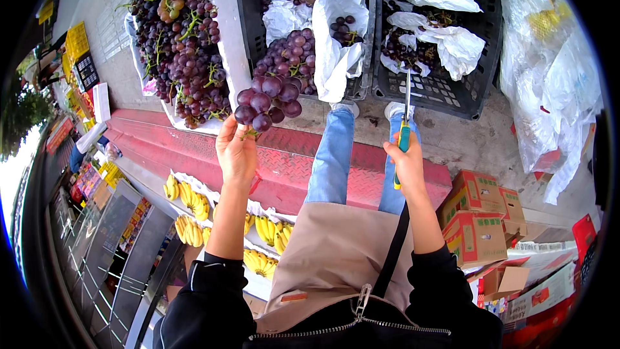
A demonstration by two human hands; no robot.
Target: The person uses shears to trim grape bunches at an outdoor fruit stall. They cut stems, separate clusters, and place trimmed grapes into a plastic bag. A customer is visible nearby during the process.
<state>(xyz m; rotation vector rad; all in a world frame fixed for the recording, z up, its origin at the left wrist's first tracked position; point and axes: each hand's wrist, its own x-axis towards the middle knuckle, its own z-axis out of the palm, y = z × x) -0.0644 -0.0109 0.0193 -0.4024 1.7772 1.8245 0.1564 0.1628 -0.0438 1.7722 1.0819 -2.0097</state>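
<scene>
My left hand [236,151] pinches the stem of a small bunch of purple grapes [267,101], raised in front of the middle crate. In my right hand [406,159] are scissors or snips with green and yellow handles [404,136]; the narrow metal blades point away from me, towards the right crate. Grape bunches [181,53] are heaped in a white foam box [226,34] at the left. More grapes [290,55] lie in the middle black plastic crate [244,14], beside white wrapping paper [329,65] that cups a few loose grapes.
The right black crate [450,94] holds crumpled paper and dark grapes. Clear plastic bags [547,82] lie at the far right, above stacked cardboard boxes [477,237]. A red metal step [290,155] crosses below the crates. Bananas [193,201] lie at the lower left.
</scene>
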